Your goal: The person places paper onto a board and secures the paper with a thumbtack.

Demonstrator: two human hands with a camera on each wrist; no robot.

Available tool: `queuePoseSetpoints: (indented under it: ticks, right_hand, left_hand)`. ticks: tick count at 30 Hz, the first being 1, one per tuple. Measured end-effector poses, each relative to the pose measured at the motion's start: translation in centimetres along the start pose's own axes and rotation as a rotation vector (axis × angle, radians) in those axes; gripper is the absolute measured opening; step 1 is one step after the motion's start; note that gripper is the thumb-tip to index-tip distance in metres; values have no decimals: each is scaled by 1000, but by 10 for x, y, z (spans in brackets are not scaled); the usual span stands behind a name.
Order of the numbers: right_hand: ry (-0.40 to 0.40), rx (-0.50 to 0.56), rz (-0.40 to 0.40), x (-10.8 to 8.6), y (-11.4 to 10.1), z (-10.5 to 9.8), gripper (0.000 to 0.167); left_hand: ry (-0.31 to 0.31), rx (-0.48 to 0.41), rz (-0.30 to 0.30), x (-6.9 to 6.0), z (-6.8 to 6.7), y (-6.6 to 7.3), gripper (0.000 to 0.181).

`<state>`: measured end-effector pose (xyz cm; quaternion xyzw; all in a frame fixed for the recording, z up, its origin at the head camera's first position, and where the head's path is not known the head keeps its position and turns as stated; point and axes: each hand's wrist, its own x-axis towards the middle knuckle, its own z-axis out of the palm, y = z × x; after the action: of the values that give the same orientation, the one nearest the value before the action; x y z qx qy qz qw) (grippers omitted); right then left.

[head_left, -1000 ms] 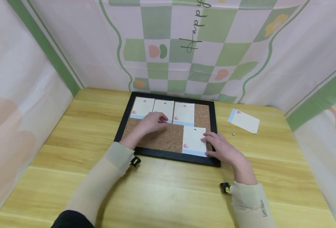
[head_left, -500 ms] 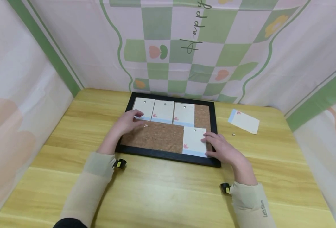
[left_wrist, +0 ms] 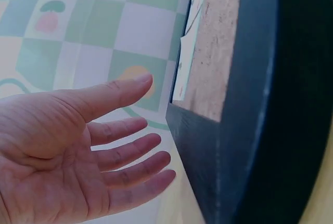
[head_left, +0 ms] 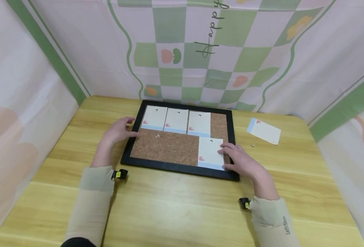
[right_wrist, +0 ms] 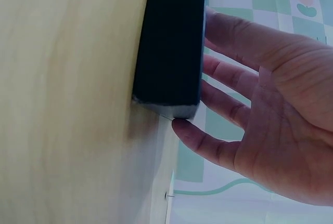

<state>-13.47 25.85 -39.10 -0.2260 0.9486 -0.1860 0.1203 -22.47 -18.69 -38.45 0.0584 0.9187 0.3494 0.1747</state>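
Observation:
A cork board (head_left: 169,149) in a black frame (head_left: 182,167) lies on the table. Three white cards with blue bottom strips, among them the middle card (head_left: 176,120), sit in its top row, each with a small pin near its top edge. A fourth pinned card (head_left: 210,152) is at the lower right. My left hand (head_left: 117,131) is by the frame's left side, fingers spread and holding nothing; the left wrist view shows its palm (left_wrist: 57,156) beside the frame corner. Over the board's right edge, my right hand (head_left: 240,160) rests its fingertips on the fourth card.
Right of the board, a loose card (head_left: 264,131) lies askew on the wooden table (head_left: 175,209), with a small pin (head_left: 253,145) near it. Tiny shiny bits (head_left: 158,136) lie on the cork below the top row. A patterned curtain (head_left: 194,79) stands behind the table.
My left hand has moved left from the middle of the board to beside its left edge, uncovering the first two cards and the shiny bits. My right hand has stayed in place.

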Motion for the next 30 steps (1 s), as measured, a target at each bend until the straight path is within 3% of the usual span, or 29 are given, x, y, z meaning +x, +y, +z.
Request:
queuePoseSetpoints:
  ticks: [15,24,30]
  right_hand:
    - [4,-117,-44,0,-4,-3,44]
    - [83,-178,-83,0,6,-9,45]
    - [143,-170,-53,3,21,-27,41]
  left_hand:
    - [-53,75,6,2,0,-8,64]
    - [-51,91,-26,8,2,-13,62]
    - [-47,90,-31,8,2,-12,61]
